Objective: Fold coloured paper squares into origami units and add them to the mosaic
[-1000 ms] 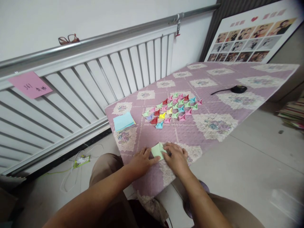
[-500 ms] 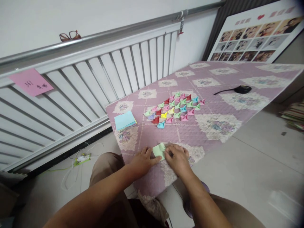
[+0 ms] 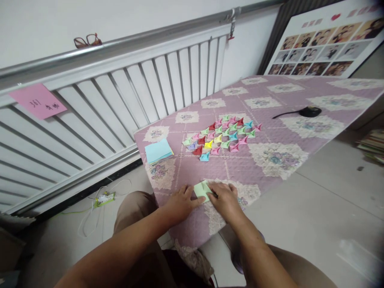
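Observation:
A small light-green sheet of paper (image 3: 201,190), partly folded, lies on the purple tablecloth (image 3: 192,228) near the table's front corner. My left hand (image 3: 181,202) holds its left side, with the thumb across the lower edge. At its right edge my right hand (image 3: 223,197) grips the paper between thumb and fingers; those fingertips are partly hidden. Beyond my hands, several folded paper pieces (image 3: 208,144) in pink, red, green, blue and yellow stand in slanted rows. Left of them sits a stack of square paper (image 3: 158,150) with a light-blue sheet on top.
A black object with a thin tail (image 3: 310,111) lies at the right of the table. A white radiator (image 3: 144,88) runs along the wall, with glasses (image 3: 87,41) on the pipe above. A power strip (image 3: 105,199) with cables is on the floor at left. A photo board (image 3: 321,44) stands behind.
My right thumb and fingers have shifted slightly at the paper's right edge, and the hand lies a little flatter. The left hand keeps its place. The camera view has moved slightly.

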{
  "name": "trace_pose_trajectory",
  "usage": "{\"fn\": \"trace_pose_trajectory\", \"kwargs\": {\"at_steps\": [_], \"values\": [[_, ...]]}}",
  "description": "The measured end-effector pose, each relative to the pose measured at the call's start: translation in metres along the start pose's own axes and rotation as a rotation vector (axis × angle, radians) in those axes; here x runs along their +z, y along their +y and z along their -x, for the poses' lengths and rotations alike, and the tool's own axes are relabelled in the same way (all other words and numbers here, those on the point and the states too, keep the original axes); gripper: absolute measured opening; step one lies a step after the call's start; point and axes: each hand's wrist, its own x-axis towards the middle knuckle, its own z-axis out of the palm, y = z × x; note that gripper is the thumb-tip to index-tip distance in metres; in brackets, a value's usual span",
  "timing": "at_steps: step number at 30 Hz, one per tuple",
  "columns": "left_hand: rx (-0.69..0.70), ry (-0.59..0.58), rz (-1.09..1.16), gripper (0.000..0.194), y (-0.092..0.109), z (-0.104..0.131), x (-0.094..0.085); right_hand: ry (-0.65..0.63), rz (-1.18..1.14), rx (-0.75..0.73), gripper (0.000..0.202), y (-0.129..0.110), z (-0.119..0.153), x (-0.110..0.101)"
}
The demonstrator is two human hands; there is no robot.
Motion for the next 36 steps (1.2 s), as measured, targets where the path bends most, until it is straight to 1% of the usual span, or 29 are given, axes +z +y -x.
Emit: {"fn": "trace_pose_trajectory", "kwargs": {"at_steps": [2,5,8,11,13,18,25,29,36], "values": [[0.002,0.003,-0.003,0.055,0.000,0.000,0.000,-0.019,0.038,-0.015,0.012,0.000,0.000,-0.003],[0.001,-0.003,-0.002,0.056,0.000,0.001,-0.002,-0.017,0.085,-0.052,0.013,-0.001,0.000,-0.008],[-0.004,-0.013,0.001,0.058,0.000,0.001,-0.002,-0.009,0.124,-0.130,0.014,0.000,0.001,-0.010],[0.000,-0.015,0.004,0.057,-0.001,0.000,0.000,-0.032,0.151,-0.207,0.014,0.003,0.002,-0.011],[0.004,-0.008,0.003,0.056,-0.001,0.000,0.002,-0.055,0.178,-0.231,0.014,0.004,0.004,-0.011],[-0.005,-0.002,-0.005,0.055,-0.002,-0.001,0.004,-0.089,0.241,-0.267,0.014,0.002,0.007,-0.016],[-0.017,-0.011,-0.003,0.059,0.000,-0.002,-0.002,-0.116,0.255,-0.307,0.014,-0.003,0.009,-0.022],[-0.025,-0.031,0.002,0.058,0.000,-0.001,-0.002,-0.135,0.249,-0.302,0.015,-0.003,0.010,-0.022],[-0.011,-0.061,0.038,0.055,-0.001,-0.001,-0.002,-0.102,0.202,-0.282,0.014,0.002,0.018,-0.021]]}}
